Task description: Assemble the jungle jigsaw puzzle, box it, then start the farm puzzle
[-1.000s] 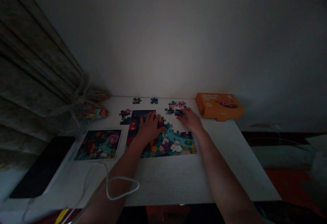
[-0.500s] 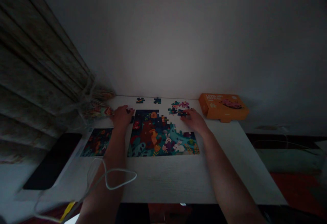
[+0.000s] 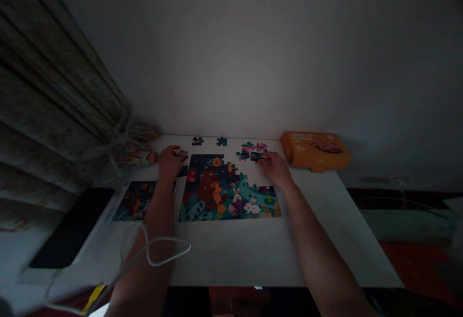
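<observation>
A partly assembled jigsaw puzzle (image 3: pixel 213 194) lies on the white table, with a stepped gap at its upper right. My left hand (image 3: pixel 169 163) is beyond the puzzle's upper left corner, its fingers closed on a pinkish puzzle piece (image 3: pixel 183 153). Part of a dark piece (image 3: pixel 183 171) shows beside that hand. Over at the upper right, my right hand (image 3: pixel 275 167) has its fingertips on a dark blue puzzle piece (image 3: pixel 256 156). Close to it lie a pink piece (image 3: pixel 261 146) and several teal ones. Two more loose pieces, one dark with orange (image 3: pixel 197 141) and one blue (image 3: pixel 222 141), rest near the wall.
An orange puzzle box (image 3: pixel 316 150) stands at the back right. On the left are a reference picture (image 3: pixel 133 201), partly behind my forearm, and a black phone-like slab (image 3: pixel 74 227). A white cable (image 3: pixel 170 263) loops across my left forearm. Curtains (image 3: pixel 54 90) hang at the left.
The view has shifted very slightly. My right fingers have drawn back a little along the dark blue piece, which shows more fully. The left hand stays nearly in place with its pinkish piece.
</observation>
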The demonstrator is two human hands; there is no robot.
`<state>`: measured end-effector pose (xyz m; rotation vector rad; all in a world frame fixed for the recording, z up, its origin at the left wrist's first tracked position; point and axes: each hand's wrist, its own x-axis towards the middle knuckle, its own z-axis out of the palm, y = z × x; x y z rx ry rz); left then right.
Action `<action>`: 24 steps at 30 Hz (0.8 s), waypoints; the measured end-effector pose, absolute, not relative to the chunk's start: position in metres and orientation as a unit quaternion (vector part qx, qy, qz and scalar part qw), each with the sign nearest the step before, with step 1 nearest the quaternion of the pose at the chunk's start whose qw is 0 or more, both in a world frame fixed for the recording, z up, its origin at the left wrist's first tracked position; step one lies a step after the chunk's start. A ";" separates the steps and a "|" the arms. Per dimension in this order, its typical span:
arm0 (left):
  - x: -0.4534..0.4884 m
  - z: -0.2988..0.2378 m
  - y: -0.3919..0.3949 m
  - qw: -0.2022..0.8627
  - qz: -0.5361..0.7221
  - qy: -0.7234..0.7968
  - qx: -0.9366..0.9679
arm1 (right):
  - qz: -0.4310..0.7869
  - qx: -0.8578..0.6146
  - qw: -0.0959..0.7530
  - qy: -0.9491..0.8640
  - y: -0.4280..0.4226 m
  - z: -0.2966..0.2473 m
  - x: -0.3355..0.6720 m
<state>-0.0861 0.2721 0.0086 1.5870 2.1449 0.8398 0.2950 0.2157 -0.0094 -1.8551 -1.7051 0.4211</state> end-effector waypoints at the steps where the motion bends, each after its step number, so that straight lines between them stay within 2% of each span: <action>1: -0.078 0.012 0.272 0.198 0.354 0.741 0.536 | 0.164 -0.692 0.312 -0.631 0.217 -0.008 0.297; 3: -0.051 0.017 0.269 0.294 0.473 0.676 0.483 | 0.202 -0.677 0.364 -0.606 0.218 -0.004 0.300; 5: -0.013 0.020 0.258 0.424 0.534 0.590 0.432 | 0.289 -0.643 0.409 -0.578 0.218 0.002 0.301; 7: 0.028 0.020 0.240 0.544 0.522 0.513 0.411 | 0.407 -0.590 0.423 -0.555 0.214 0.009 0.299; 9: 0.062 0.018 0.218 0.626 0.481 0.462 0.405 | 0.509 -0.533 0.403 -0.543 0.208 0.016 0.295; 12: 0.089 0.014 0.193 0.681 0.434 0.422 0.412 | 0.581 -0.486 0.356 -0.548 0.201 0.023 0.287; 18: 0.088 0.006 0.194 0.649 0.407 0.424 0.483 | 0.565 -0.478 0.351 -0.573 0.205 0.018 0.282; 20: 0.081 0.006 0.201 0.585 0.406 0.455 0.535 | 0.546 -0.500 0.354 -0.572 0.207 0.014 0.290; 24: 0.058 0.015 0.212 0.366 0.359 0.524 0.680 | 0.511 -0.550 0.339 -0.566 0.206 0.009 0.319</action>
